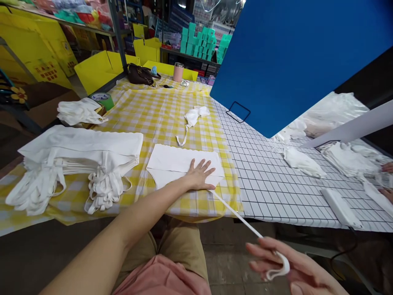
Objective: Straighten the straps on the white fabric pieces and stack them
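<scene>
A white strapped garment lies flat on the yellow checked cloth in front of me. My left hand presses down on its right part, palm down with the fingers spread. From the near edge of the garment a thin white strap runs taut toward the lower right. My right hand holds that strap off the table's front edge, its end looping between the fingers. To the left is a stack of similar white garments with bunched straps hanging at the near side. Beyond the flat garment lies a small crumpled white piece with a strap.
A blue board rises at the right above a white grid cloth. Green tape, a dark bag and a pink cup stand farther back. Another person's hands show at the right edge near white garments.
</scene>
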Available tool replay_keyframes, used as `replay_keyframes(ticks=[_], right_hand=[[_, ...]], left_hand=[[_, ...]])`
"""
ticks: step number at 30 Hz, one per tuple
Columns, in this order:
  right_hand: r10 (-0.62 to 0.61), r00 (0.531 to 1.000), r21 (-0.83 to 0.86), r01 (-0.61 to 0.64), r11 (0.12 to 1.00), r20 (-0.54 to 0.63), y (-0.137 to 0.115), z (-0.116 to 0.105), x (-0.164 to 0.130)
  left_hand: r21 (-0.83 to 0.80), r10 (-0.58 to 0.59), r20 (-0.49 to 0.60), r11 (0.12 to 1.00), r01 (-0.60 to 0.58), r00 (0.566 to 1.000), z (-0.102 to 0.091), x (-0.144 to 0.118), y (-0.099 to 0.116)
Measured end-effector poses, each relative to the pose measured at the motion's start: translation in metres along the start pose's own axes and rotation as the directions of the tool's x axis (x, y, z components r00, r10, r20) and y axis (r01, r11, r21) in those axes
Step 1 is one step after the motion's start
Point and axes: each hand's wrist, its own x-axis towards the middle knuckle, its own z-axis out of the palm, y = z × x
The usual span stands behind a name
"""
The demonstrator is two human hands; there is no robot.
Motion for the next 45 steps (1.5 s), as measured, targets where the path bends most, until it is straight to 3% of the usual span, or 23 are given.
replay_keyframes(ticks=[2,5,8,10,14,18,20,23,25,28,30,32,35,37,39,41,45], right_hand=[[-0.018,0.999,0.034,0.017,0.999,0.039,-0.005,-0.003,0.015],[-0.155,0.979,0.018,0.159,0.987,-0.129,-0.015,-0.006,0.046],[-0.314,0.893,0.001,0.332,0.943,-0.323,-0.030,-0.009,0.075],[-0.367,0.843,-0.023,0.390,0.921,-0.392,-0.042,-0.009,0.087],[-0.424,0.789,-0.170,0.391,0.905,-0.444,-0.061,-0.004,0.095],[-0.579,0.647,-0.457,0.373,0.808,-0.496,-0.076,-0.002,0.094],[-0.642,0.610,-0.483,0.433,0.761,-0.465,-0.082,-0.003,0.093],[-0.644,0.632,-0.331,0.554,0.764,-0.430,-0.089,-0.004,0.091],[-0.616,0.659,-0.226,0.582,0.781,-0.433,-0.092,-0.002,0.089],[-0.602,0.653,-0.176,0.597,0.782,-0.460,-0.092,0.003,0.087],[-0.559,0.691,-0.162,0.553,0.817,-0.459,-0.088,0.007,0.087],[-0.475,0.769,-0.150,0.458,0.876,-0.429,-0.082,0.010,0.090],[-0.342,0.866,-0.154,0.306,0.939,-0.364,-0.069,0.014,0.099],[-0.273,0.908,-0.164,0.231,0.959,-0.318,-0.062,0.017,0.108],[-0.210,0.936,-0.173,0.166,0.971,-0.282,-0.057,0.022,0.117],[-0.161,0.947,-0.187,0.111,0.976,-0.280,-0.055,0.027,0.125],[-0.163,0.939,-0.262,0.083,0.962,-0.303,-0.049,0.034,0.137]], left_hand=[[-0.002,0.005,-0.011,1.000,-0.005,1.000,0.001,0.000,-0.001],[-0.008,0.010,-0.020,1.000,-0.010,1.000,0.001,0.000,-0.001],[-0.008,0.003,-0.012,1.000,-0.003,1.000,0.001,0.000,-0.001],[-0.007,0.002,-0.015,1.000,-0.002,1.000,0.002,0.000,-0.001],[0.000,0.007,-0.030,1.000,-0.007,1.000,0.003,0.000,-0.001],[0.009,-0.005,-0.011,1.000,0.005,1.000,0.002,0.000,0.000],[0.016,-0.004,-0.010,1.000,0.005,1.000,0.002,0.000,0.000],[0.024,0.003,-0.027,1.000,-0.002,1.000,0.003,0.001,-0.001],[0.023,0.007,-0.036,1.000,-0.006,0.999,0.005,0.001,-0.002],[0.009,0.004,-0.029,1.000,-0.003,1.000,0.003,0.001,-0.002],[-0.017,-0.009,-0.002,1.000,0.009,1.000,-0.001,-0.001,0.000],[-0.063,-0.029,-0.018,0.998,0.028,0.999,-0.009,-0.005,0.008],[-0.202,-0.042,-0.224,0.979,-0.005,0.974,-0.029,-0.018,0.027],[-0.336,-0.010,-0.389,0.933,-0.132,0.921,-0.045,-0.029,0.043],[-0.457,0.034,-0.452,0.849,-0.265,0.891,-0.060,-0.040,0.055],[-0.545,0.073,-0.444,0.769,-0.334,0.893,-0.068,-0.049,0.061],[-0.642,0.053,-0.387,0.701,-0.310,0.921,-0.065,-0.058,0.058]])
